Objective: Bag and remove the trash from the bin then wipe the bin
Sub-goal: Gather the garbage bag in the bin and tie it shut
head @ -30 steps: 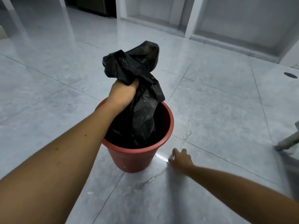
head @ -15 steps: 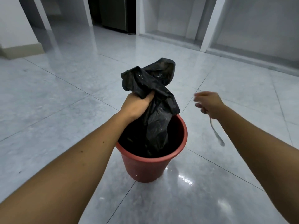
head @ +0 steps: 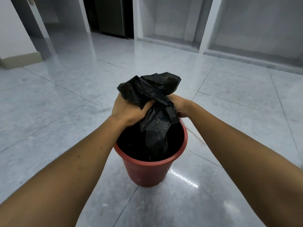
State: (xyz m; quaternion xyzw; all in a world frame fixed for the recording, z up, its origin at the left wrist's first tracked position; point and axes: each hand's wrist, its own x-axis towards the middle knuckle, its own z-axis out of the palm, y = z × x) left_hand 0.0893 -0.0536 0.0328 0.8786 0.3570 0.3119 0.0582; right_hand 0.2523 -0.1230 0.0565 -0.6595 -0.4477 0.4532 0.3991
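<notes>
A red plastic bin (head: 147,172) stands on the tiled floor in the middle of the head view. A black trash bag (head: 154,102) sits inside it, with its gathered neck rising above the rim. My left hand (head: 127,110) is clenched around the bag's neck from the left. My right hand (head: 178,104) presses against the neck from the right, partly hidden behind the bag. A thin pale string (head: 195,135) trails down from my right hand past the bin's rim.
Glossy grey floor tiles (head: 65,104) surround the bin, with a wet shine (head: 183,179) by its right side. White pillars and wall recesses (head: 208,25) run along the back. A dark doorway (head: 109,15) opens at the far left.
My right hand picked the string up off the floor, rose, and came in against the bag's neck. My left hand kept its grip on the bag.
</notes>
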